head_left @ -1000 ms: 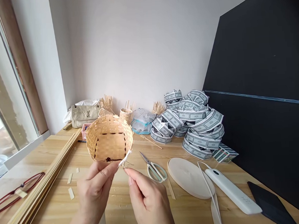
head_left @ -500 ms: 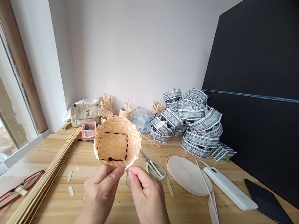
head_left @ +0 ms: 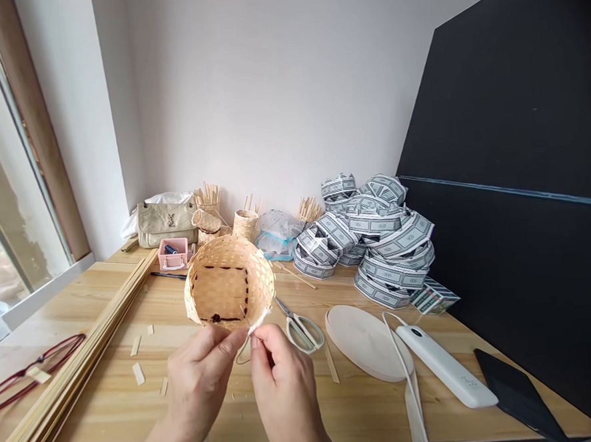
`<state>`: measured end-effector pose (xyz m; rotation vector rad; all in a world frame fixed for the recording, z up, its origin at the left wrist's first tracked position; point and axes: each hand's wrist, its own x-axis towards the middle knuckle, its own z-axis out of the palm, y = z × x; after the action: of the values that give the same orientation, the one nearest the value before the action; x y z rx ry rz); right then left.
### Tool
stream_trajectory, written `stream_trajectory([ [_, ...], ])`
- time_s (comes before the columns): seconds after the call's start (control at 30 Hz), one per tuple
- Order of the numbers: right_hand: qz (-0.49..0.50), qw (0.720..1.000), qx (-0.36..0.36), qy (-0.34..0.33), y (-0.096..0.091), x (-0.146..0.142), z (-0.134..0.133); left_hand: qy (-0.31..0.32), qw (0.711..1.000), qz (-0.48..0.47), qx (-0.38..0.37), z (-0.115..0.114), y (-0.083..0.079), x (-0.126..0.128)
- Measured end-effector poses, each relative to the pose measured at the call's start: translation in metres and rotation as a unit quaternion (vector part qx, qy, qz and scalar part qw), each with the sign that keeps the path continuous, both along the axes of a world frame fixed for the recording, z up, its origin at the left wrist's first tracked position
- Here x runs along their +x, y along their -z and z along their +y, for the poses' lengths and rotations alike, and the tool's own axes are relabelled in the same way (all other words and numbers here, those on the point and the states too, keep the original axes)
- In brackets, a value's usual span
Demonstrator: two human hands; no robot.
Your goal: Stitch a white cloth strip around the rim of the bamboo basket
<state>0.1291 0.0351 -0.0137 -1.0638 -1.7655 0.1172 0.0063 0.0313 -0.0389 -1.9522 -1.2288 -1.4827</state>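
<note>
Bamboo basket (head_left: 229,282) shifted, left grip (head_left: 198,380) holding rim (head_left: 216,326), right grip (head_left: 285,381) pinching strip (head_left: 259,323), scissors (head_left: 302,334) beside

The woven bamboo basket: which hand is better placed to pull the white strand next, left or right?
Right hand, probably: its fingertips pinch the white strand at the rim, while the left hand supports the woven bamboo basket.

Compared with a second ago, the woven bamboo basket (head_left: 229,285) sits further right and tips its opening more toward the camera, so the pink plastic box (head_left: 173,254) behind it now shows whole. The right hand (head_left: 286,388) has closed in on the left hand (head_left: 198,380), the two almost touching below the rim, and a loop of thin thread (head_left: 242,355) now shows beneath the basket.
</note>
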Motion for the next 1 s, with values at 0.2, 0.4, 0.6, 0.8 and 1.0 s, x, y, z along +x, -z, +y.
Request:
stream_trajectory([
  [0.2,-0.023,0.999,0.030,-0.016,0.002,0.001,0.002,0.000,1.000,-0.004,-0.001,0.001,0.004,0.002],
  [0.4,0.025,0.992,-0.107,-0.055,-0.005,0.003,0.006,-0.013,0.999,0.032,-0.010,0.006,0.012,0.005],
  [0.6,0.066,0.963,-0.222,-0.135,-0.003,0.015,0.005,0.009,0.997,0.072,-0.016,0.013,0.011,-0.008],
  [0.8,-0.077,0.996,-0.044,-0.025,-0.037,0.028,0.009,-0.006,0.994,0.108,-0.020,0.016,0.012,-0.018],
  [1.0,-0.186,0.974,-0.122,-0.048,-0.053,0.011,0.025,-0.002,0.985,0.173,-0.023,0.010,0.011,-0.017],
])
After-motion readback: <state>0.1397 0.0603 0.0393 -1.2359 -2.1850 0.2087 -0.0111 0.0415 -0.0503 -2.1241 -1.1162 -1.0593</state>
